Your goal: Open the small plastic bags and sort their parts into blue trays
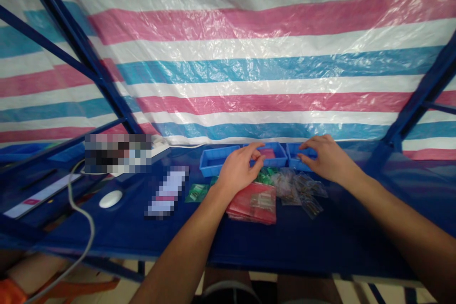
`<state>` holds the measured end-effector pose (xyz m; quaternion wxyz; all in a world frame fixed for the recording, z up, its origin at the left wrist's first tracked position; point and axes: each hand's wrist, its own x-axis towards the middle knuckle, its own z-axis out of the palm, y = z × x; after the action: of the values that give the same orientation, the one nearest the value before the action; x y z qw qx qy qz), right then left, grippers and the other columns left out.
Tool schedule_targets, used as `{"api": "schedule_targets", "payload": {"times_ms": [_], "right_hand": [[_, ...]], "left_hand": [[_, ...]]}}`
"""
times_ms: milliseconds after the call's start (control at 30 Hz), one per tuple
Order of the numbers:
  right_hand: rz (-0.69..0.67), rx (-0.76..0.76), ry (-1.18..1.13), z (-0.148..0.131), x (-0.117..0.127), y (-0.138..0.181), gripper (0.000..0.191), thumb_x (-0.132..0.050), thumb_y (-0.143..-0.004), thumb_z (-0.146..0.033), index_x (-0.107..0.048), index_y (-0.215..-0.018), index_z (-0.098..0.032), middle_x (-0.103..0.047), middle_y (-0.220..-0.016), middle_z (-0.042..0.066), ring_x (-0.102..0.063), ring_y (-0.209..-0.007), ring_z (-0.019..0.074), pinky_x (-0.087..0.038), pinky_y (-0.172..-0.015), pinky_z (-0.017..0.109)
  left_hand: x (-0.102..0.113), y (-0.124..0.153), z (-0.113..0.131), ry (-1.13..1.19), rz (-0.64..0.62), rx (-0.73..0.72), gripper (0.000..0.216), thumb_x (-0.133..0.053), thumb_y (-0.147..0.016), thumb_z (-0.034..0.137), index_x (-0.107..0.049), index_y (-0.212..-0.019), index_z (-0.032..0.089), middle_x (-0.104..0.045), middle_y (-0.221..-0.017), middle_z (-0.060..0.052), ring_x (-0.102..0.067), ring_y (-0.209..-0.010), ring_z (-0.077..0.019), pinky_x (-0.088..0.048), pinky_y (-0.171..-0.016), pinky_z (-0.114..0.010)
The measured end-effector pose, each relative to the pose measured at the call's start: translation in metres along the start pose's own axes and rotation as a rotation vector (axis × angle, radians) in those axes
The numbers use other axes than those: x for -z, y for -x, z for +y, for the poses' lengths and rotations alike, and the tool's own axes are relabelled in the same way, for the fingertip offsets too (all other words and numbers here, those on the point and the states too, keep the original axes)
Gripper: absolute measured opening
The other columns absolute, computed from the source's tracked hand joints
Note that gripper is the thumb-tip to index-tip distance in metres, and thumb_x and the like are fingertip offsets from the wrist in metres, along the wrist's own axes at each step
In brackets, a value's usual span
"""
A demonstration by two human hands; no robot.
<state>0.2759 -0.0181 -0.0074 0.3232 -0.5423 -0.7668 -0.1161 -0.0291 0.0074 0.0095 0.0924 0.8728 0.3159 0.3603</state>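
My left hand [239, 165] reaches over the dark blue table toward the middle blue plastic tray [280, 153], its fingers curled with the thumb and forefinger close together; I cannot make out anything in them. My right hand [326, 156] rests with bent fingers on the rim of the right blue tray [298, 160]. A third blue tray [213, 159] stands to the left. Below my hands lie a stack of red packets [253, 205], green packets [197, 192] and several clear small bags [302, 190].
A white mouse [110, 198] and a grey cable [83, 228] lie at the left of the table [320, 242]. A striped pink, white and blue tarp [249, 57] hangs behind on blue metal bars [76, 38]. The table's front edge is close to me.
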Motion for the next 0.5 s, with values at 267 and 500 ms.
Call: {"api": "schedule_targets", "payload": {"times_ms": [267, 500], "right_hand": [[-0.417, 0.128, -0.466, -0.041, 0.020, 0.003, 0.046, -0.090, -0.075, -0.054, -0.080, -0.114, -0.032, -0.078, -0.111, 0.004, -0.072, -0.095, 0.0279, -0.056, -0.082, 0.038], [-0.496, 0.144, -0.511, -0.046, 0.006, 0.009, 0.045, -0.091, -0.074, -0.038, -0.082, -0.117, -0.032, -0.078, -0.114, 0.005, -0.072, -0.105, 0.0290, -0.055, -0.093, 0.039]], "left_hand": [[-0.002, 0.000, -0.003, -0.002, 0.023, -0.005, 0.035, -0.058, -0.103, 0.029, -0.064, -0.137, 0.021, -0.076, -0.091, -0.002, -0.073, -0.086, -0.0192, -0.055, -0.083, -0.031], [0.000, 0.000, 0.000, 0.000, 0.006, 0.000, 0.035, -0.057, -0.104, 0.030, -0.065, -0.137, 0.021, -0.076, -0.092, -0.003, -0.072, -0.086, -0.0198, -0.055, -0.082, -0.031]]}}
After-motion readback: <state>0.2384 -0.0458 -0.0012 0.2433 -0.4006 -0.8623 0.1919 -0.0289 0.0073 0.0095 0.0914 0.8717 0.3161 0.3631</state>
